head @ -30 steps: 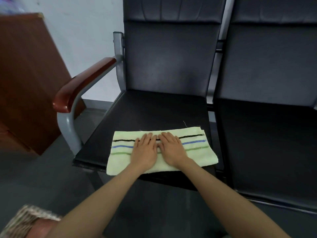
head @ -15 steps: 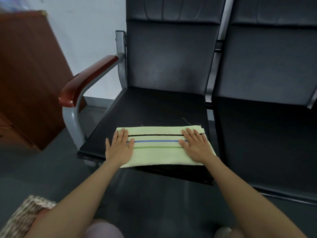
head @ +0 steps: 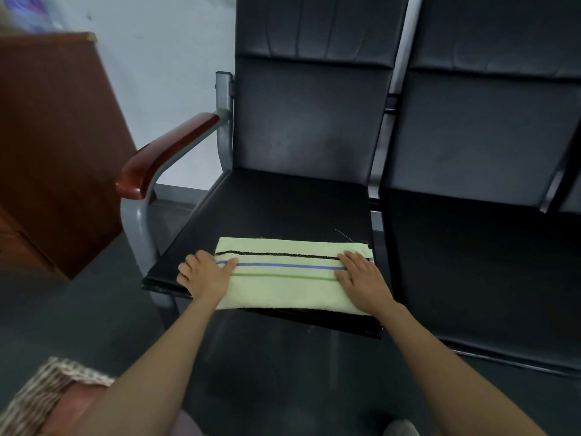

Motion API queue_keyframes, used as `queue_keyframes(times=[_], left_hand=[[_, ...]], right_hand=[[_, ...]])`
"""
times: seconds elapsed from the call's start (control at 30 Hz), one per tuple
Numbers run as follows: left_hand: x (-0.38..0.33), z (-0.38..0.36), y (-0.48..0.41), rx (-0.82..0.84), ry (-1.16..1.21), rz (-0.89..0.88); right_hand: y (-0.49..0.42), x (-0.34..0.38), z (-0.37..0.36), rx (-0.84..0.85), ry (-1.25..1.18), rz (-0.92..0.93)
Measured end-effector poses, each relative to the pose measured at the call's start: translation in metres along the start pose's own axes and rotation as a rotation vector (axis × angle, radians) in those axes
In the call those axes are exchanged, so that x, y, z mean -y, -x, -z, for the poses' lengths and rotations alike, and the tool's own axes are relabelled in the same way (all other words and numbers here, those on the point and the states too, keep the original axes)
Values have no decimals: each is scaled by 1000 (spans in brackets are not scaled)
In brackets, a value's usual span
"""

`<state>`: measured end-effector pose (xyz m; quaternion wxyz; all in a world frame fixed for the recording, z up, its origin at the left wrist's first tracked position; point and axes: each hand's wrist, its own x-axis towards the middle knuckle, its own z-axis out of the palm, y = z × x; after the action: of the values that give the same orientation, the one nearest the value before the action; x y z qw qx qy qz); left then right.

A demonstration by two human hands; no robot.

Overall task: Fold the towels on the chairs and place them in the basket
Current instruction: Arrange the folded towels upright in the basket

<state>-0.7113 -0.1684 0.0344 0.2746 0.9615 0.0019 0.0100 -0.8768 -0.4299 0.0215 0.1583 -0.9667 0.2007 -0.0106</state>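
Left hand (head: 206, 275), right hand (head: 361, 280) on towel (head: 283, 289); basket (head: 44, 385) near.

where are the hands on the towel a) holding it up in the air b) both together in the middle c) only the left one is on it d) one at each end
d: the left hand is at the left end of the towel and the right hand at the right end, with the stripes bare between them.

Left hand (head: 206, 273) grips the folded towel (head: 283, 287) at its end (on the chair (head: 283, 209)); right hand (head: 364, 278) presses flat.
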Motion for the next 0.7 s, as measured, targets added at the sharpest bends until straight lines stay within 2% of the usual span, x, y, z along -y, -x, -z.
queue_keyframes(times=[0.13,0.23,0.3,0.4,0.5,0.63,0.7], left_hand=[[-6,11,-8,120,-172,61],[-6,13,-12,132,-191,1],[-4,12,-11,89,-37,-89],[-11,18,-6,85,223,-122],[-18,28,-4,90,387,-151],[-24,41,-7,161,524,-290],[-32,51,-7,201,599,-301]], right_hand=[[-2,1,1,7,15,-4],[-4,1,0,13,22,-4],[-5,1,1,12,25,-2],[-5,2,3,4,29,3],[-6,4,6,-9,60,5],[-8,8,9,-119,56,41],[-8,14,8,-87,30,76]])
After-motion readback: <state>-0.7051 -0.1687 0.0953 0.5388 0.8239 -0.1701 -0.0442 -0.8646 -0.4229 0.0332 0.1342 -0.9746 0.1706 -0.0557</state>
